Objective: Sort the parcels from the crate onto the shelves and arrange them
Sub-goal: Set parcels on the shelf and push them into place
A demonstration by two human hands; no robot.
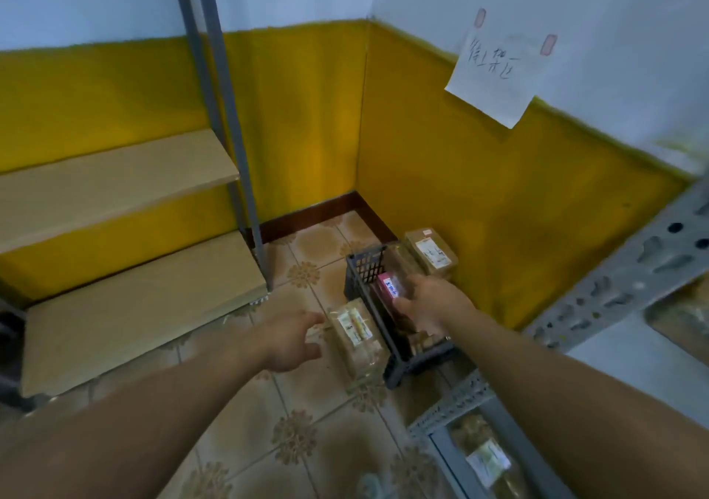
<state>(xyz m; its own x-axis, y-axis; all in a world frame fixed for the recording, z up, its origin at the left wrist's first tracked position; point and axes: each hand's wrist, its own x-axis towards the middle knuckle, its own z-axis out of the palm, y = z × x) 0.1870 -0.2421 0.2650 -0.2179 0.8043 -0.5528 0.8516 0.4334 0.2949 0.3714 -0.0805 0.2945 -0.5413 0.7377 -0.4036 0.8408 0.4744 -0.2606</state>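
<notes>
**Lift the pink parcel out of the crate**

The thumb and fingers of the right hand (429,305) curl round the end of a pink parcel (385,287) that stands inside the crate (364,264). The left hand (291,339) hangs just left of the crate with its fingers spread and loose, and it holds nothing. It is near a brown parcel (356,331) that lies on the floor against the crate's left side. Another brown parcel (431,253) lies behind the crate, by the yellow wall. The wooden shelves (134,307) stand well to the left of the crate.

I think the job now is to get a good hold on the pink parcel. Squeeze it on both sides and pull it straight up, so it does not catch on the crate's wall. The left hand could hold the crate still
</notes>
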